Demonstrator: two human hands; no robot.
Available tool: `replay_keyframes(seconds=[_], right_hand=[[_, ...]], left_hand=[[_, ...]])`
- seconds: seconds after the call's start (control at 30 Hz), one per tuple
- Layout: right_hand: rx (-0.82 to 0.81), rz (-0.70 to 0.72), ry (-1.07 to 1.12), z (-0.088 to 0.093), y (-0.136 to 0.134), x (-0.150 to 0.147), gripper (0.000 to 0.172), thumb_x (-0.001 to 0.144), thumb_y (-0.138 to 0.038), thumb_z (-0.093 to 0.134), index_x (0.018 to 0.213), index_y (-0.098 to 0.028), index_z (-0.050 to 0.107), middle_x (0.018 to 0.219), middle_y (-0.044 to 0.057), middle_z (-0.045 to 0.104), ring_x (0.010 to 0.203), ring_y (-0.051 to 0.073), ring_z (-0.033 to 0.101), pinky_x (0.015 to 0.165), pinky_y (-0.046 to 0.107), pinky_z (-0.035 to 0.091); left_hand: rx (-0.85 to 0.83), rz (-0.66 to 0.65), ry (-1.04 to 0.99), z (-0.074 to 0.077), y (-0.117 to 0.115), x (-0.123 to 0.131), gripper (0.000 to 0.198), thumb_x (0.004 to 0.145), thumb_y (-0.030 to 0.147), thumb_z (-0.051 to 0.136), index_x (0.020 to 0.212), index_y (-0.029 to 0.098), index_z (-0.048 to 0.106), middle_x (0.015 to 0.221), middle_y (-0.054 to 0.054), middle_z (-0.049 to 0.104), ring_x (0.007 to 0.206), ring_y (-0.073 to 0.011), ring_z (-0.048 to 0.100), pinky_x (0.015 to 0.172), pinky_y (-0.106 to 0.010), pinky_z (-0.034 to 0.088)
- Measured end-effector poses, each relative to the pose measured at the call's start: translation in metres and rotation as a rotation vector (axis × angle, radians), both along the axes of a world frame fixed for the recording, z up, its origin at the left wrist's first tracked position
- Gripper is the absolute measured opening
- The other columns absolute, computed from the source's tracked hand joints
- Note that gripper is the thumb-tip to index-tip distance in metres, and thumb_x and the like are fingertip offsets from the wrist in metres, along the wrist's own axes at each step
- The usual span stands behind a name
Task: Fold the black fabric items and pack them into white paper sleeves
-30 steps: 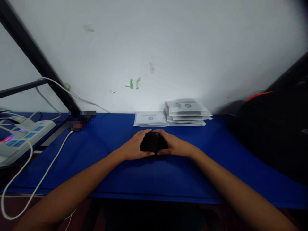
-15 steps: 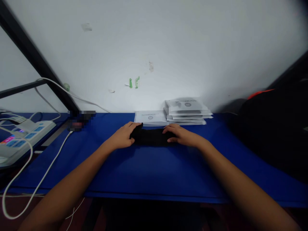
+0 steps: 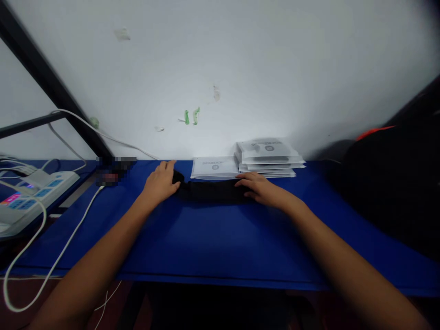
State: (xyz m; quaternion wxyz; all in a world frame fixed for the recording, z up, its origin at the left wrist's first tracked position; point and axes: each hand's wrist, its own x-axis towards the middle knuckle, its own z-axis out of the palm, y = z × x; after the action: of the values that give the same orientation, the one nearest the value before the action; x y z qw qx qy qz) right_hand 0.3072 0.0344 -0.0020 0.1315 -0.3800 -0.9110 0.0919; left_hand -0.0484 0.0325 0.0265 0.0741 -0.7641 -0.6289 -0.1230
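A black piece of cloth lies stretched out flat on the blue table, near the wall. My left hand rests on its left end with fingers extended flat. My right hand presses on its right end, fingers lying flat too. Just behind the cloth lie a flat white packet and a stack of white packets.
A white power strip with cables sits on the left, and a white cable hangs over the table edge. A large black bag fills the right side. A black metal frame leans against the wall.
The cloth was bunched between both hands; my hands have moved apart and away from me, spreading it into a long flat strip near the packets.
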Motion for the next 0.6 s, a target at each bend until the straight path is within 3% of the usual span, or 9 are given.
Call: replay_keyframes(seconds=[0.07, 0.13, 0.23, 0.33, 0.47, 0.6], right_hand=[[0.006, 0.041, -0.004, 0.003, -0.003, -0.003, 0.041, 0.082, -0.006, 0.055, 0.120, -0.020, 0.061, 0.134, 0.012, 0.055, 0.126, 0.027, 0.049, 0.106, 0.047, 0.040], [-0.005, 0.069, -0.010, 0.005, -0.005, -0.005, 0.043, 0.081, -0.004, 0.051, 0.120, -0.020, 0.061, 0.131, 0.012, 0.059, 0.122, 0.025, 0.053, 0.105, 0.045, 0.041], [0.001, 0.069, -0.026, 0.007, -0.008, -0.008, 0.042, 0.082, -0.007, 0.051, 0.121, -0.019, 0.060, 0.128, 0.012, 0.060, 0.120, 0.025, 0.055, 0.104, 0.045, 0.042], [-0.020, 0.054, -0.039, 0.008, -0.009, -0.009, 0.036, 0.087, -0.023, 0.057, 0.123, -0.018, 0.058, 0.127, 0.013, 0.060, 0.118, 0.028, 0.055, 0.102, 0.046, 0.043], [-0.085, 0.022, -0.059, 0.011, -0.009, -0.008, 0.044, 0.086, -0.039, 0.064, 0.124, -0.018, 0.057, 0.124, 0.014, 0.061, 0.116, 0.030, 0.056, 0.099, 0.046, 0.044], [-0.144, -0.017, -0.095, 0.017, -0.011, -0.007, 0.053, 0.081, -0.043, 0.071, 0.126, -0.018, 0.057, 0.123, 0.014, 0.062, 0.114, 0.030, 0.056, 0.098, 0.045, 0.044]], left_hand=[[-0.016, 0.025, 0.070, 0.004, -0.001, -0.001, 0.058, 0.085, 0.032, 0.060, 0.137, 0.016, 0.042, 0.129, -0.018, 0.052, 0.116, -0.0359, 0.053, 0.091, -0.046, 0.048], [-0.045, -0.030, 0.065, 0.004, 0.002, -0.004, 0.047, 0.088, 0.028, 0.054, 0.133, 0.017, 0.048, 0.131, -0.016, 0.052, 0.118, -0.0348, 0.052, 0.095, -0.047, 0.045], [-0.181, -0.281, -0.064, 0.002, 0.008, -0.011, 0.041, 0.088, 0.026, 0.050, 0.129, 0.021, 0.052, 0.133, -0.011, 0.054, 0.122, -0.0285, 0.051, 0.102, -0.043, 0.041], [-0.408, -0.480, -0.142, 0.001, 0.012, -0.016, 0.047, 0.081, 0.039, 0.061, 0.125, 0.024, 0.055, 0.130, -0.008, 0.057, 0.120, -0.0268, 0.052, 0.104, -0.041, 0.039], [-0.562, -0.428, -0.143, 0.009, 0.009, -0.017, 0.066, 0.071, 0.049, 0.071, 0.129, 0.026, 0.054, 0.131, -0.008, 0.056, 0.121, -0.0299, 0.049, 0.103, -0.043, 0.038], [-0.634, -0.421, -0.123, 0.017, 0.005, -0.020, 0.079, 0.064, 0.047, 0.076, 0.135, 0.027, 0.049, 0.134, -0.008, 0.053, 0.122, -0.0305, 0.048, 0.102, -0.042, 0.039]])
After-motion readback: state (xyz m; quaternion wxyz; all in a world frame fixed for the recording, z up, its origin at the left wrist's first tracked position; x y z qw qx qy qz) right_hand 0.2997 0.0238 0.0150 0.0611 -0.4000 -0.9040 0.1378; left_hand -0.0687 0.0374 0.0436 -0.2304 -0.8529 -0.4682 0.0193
